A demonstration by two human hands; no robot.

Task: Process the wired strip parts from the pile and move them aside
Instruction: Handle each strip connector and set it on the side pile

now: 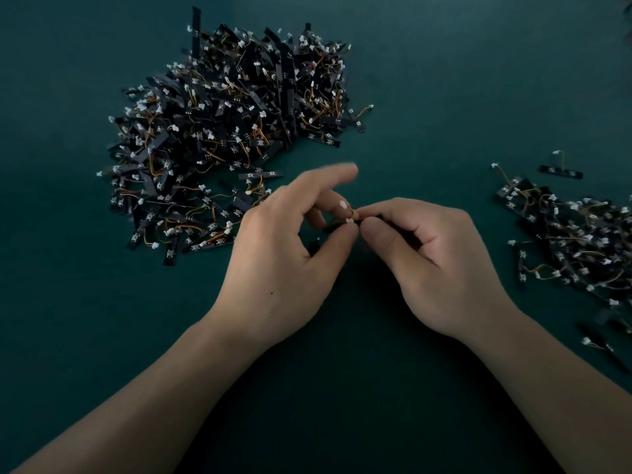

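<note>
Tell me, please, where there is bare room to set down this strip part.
Bare table lies between the big pile and the smaller pile, beyond the left hand and right hand; also near-left, below the big pile. Crowded at the right edge.

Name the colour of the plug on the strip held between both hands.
White: the plug on the black strip shows best in the head view.

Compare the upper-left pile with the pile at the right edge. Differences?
Size: the upper-left pile is much bigger than the right pile, though the right pile is cut off by the frame.
Build: the upper-left pile is heaped dense; the right pile lies flatter and looser, with strays apart.
Shared: both are black strips with white connectors and orange wires, like the strip part the left hand and right hand pinch.
</note>
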